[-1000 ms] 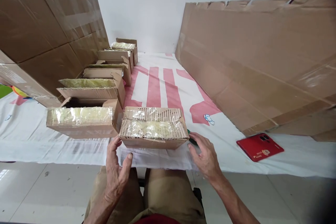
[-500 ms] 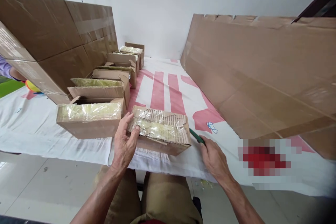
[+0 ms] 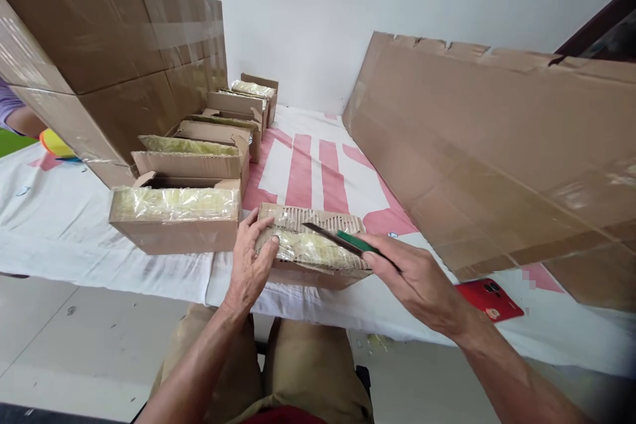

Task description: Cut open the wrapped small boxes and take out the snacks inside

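Note:
In front of me on the cloth lies a small cardboard box [image 3: 318,274], with torn corrugated strips and crinkled yellowish clear tape on its top. My left hand [image 3: 252,264] grips its left end, thumb on the top edge and fingers at the back corner. A green-handled utility knife [image 3: 354,240] is held in my right hand [image 3: 415,281]. Its dark blade points left, above the taped top; whether it touches the box I cannot tell. Just left of my left hand stands another cardboard box [image 3: 176,235], with similar tape along its flap.
Several opened small boxes [image 3: 193,164] form a row going back to the wall. Large cardboard panels stand at the left [image 3: 114,26] and right [image 3: 477,139]. A red phone [image 3: 491,299] lies on the tablecloth [image 3: 291,301]. At far left, another person's arm [image 3: 22,116] shows.
My right hand has brought the knife from beside the box's right end up over its top, pointing left. My left hand stays on the box. The view has shifted slightly.

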Demonstrator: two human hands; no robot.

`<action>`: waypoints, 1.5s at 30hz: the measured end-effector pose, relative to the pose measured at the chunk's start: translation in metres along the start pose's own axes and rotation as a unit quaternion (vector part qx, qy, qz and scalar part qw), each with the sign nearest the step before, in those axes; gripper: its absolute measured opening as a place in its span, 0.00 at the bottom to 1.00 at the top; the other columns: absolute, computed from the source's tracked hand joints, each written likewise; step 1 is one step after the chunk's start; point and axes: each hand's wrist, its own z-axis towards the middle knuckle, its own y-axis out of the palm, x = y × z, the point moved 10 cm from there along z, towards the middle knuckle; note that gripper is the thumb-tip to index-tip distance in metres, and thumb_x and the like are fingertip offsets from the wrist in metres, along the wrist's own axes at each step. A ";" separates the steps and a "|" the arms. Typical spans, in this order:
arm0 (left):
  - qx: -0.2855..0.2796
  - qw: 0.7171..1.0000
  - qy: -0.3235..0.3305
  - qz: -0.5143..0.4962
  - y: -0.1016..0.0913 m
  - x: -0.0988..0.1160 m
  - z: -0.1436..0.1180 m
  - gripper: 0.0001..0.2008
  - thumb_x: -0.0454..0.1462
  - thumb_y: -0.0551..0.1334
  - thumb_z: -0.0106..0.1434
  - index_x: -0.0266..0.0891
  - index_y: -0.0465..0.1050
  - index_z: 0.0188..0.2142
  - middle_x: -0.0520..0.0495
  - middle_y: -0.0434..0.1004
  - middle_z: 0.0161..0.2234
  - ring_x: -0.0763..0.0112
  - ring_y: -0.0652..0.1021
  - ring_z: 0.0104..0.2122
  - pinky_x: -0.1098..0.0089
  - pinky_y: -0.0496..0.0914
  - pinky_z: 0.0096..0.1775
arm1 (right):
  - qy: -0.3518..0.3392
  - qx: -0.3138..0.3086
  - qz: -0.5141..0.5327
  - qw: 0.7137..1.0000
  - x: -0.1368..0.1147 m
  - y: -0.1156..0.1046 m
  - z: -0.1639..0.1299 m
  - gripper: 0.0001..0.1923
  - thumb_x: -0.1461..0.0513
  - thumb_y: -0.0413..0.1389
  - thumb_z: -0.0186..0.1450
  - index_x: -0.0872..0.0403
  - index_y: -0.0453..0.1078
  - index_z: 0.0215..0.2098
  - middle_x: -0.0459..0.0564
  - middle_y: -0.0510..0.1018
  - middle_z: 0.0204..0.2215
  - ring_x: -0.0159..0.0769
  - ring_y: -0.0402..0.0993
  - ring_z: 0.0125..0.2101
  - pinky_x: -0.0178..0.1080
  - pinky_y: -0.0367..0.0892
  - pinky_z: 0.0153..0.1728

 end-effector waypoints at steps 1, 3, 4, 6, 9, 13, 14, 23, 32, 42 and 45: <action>-0.005 1.000 -0.012 -0.010 0.003 -0.004 0.001 0.18 0.40 0.62 0.66 0.42 0.79 0.53 0.40 0.71 0.65 0.51 0.70 0.67 0.47 0.66 0.67 | -0.023 -0.016 -0.017 0.999 -0.007 0.006 0.009 0.17 0.57 0.49 0.78 0.50 0.76 0.56 0.50 0.86 0.45 0.40 0.83 0.40 0.40 0.77 0.40; -0.004 0.999 -0.024 -0.022 0.005 -0.010 0.000 0.21 0.37 0.61 0.64 0.42 0.77 0.56 0.40 0.70 0.67 0.51 0.68 0.69 0.47 0.63 0.69 | -0.059 -0.041 -0.049 0.996 -0.016 0.018 0.025 0.16 0.57 0.49 0.77 0.50 0.77 0.55 0.50 0.86 0.44 0.40 0.84 0.40 0.40 0.77 0.39; 0.000 0.999 -0.023 -0.024 0.005 -0.012 -0.001 0.23 0.35 0.60 0.63 0.41 0.76 0.57 0.40 0.70 0.67 0.51 0.67 0.69 0.46 0.62 0.70 | -0.071 -0.053 -0.062 0.994 -0.019 0.024 0.030 0.16 0.58 0.49 0.77 0.50 0.77 0.54 0.49 0.87 0.43 0.41 0.84 0.39 0.41 0.77 0.38; 0.006 1.000 -0.014 -0.025 0.006 -0.012 -0.003 0.25 0.34 0.59 0.61 0.40 0.74 0.59 0.40 0.69 0.68 0.51 0.66 0.70 0.46 0.60 0.71 | -0.088 -0.075 -0.078 0.990 -0.022 0.034 0.040 0.15 0.59 0.50 0.76 0.50 0.78 0.52 0.49 0.87 0.43 0.40 0.83 0.39 0.41 0.77 0.39; 0.008 1.000 0.001 -0.027 0.006 -0.012 -0.004 0.27 0.32 0.58 0.60 0.39 0.73 0.60 0.40 0.69 0.68 0.51 0.66 0.70 0.46 0.59 0.71 | -0.104 -0.096 -0.094 0.985 -0.026 0.046 0.049 0.14 0.60 0.51 0.75 0.50 0.78 0.51 0.49 0.87 0.43 0.40 0.83 0.40 0.40 0.77 0.40; 0.008 0.999 0.006 -0.034 0.006 -0.012 -0.004 0.29 0.31 0.57 0.58 0.38 0.72 0.60 0.39 0.69 0.68 0.51 0.66 0.70 0.46 0.59 0.71 | -0.123 -0.119 -0.127 0.977 -0.032 0.057 0.056 0.13 0.60 0.52 0.75 0.51 0.78 0.49 0.49 0.86 0.42 0.39 0.82 0.38 0.39 0.74 0.36; 0.008 0.999 0.004 -0.036 0.007 -0.013 -0.004 0.29 0.31 0.57 0.58 0.38 0.72 0.60 0.38 0.69 0.68 0.51 0.66 0.70 0.46 0.59 0.71 | -0.122 -0.128 -0.141 0.974 -0.032 0.060 0.058 0.12 0.61 0.53 0.75 0.51 0.78 0.48 0.49 0.86 0.41 0.39 0.82 0.37 0.38 0.73 0.34; 0.008 1.000 0.005 -0.030 0.005 -0.013 -0.003 0.29 0.33 0.59 0.58 0.37 0.73 0.60 0.37 0.68 0.69 0.49 0.65 0.71 0.46 0.57 0.71 | -0.136 -0.201 -0.205 0.948 -0.042 0.061 0.074 0.11 0.61 0.54 0.74 0.48 0.79 0.47 0.45 0.84 0.34 0.35 0.77 0.30 0.35 0.61 0.27; 0.023 0.999 0.013 -0.027 0.004 -0.013 -0.003 0.29 0.33 0.59 0.57 0.35 0.74 0.59 0.32 0.67 0.69 0.47 0.65 0.71 0.45 0.57 0.71 | -0.124 -0.259 -0.238 0.928 -0.047 0.053 0.082 0.11 0.61 0.54 0.73 0.49 0.80 0.43 0.44 0.79 0.26 0.34 0.71 0.24 0.36 0.52 0.26; 0.017 1.000 0.011 -0.016 0.003 -0.013 -0.002 0.29 0.34 0.59 0.57 0.34 0.74 0.59 0.31 0.68 0.68 0.47 0.66 0.71 0.46 0.58 0.71 | -0.088 -0.330 -0.298 0.891 -0.054 0.064 0.086 0.15 0.60 0.50 0.76 0.50 0.79 0.51 0.50 0.84 0.34 0.39 0.76 0.31 0.38 0.51 0.28; 0.020 1.000 0.006 -0.019 0.002 -0.013 -0.002 0.29 0.34 0.59 0.56 0.32 0.74 0.59 0.29 0.67 0.69 0.46 0.66 0.71 0.44 0.57 0.71 | -0.074 -0.344 -0.307 0.884 -0.046 0.056 0.083 0.15 0.58 0.51 0.76 0.52 0.79 0.48 0.50 0.82 0.30 0.38 0.72 0.27 0.39 0.49 0.27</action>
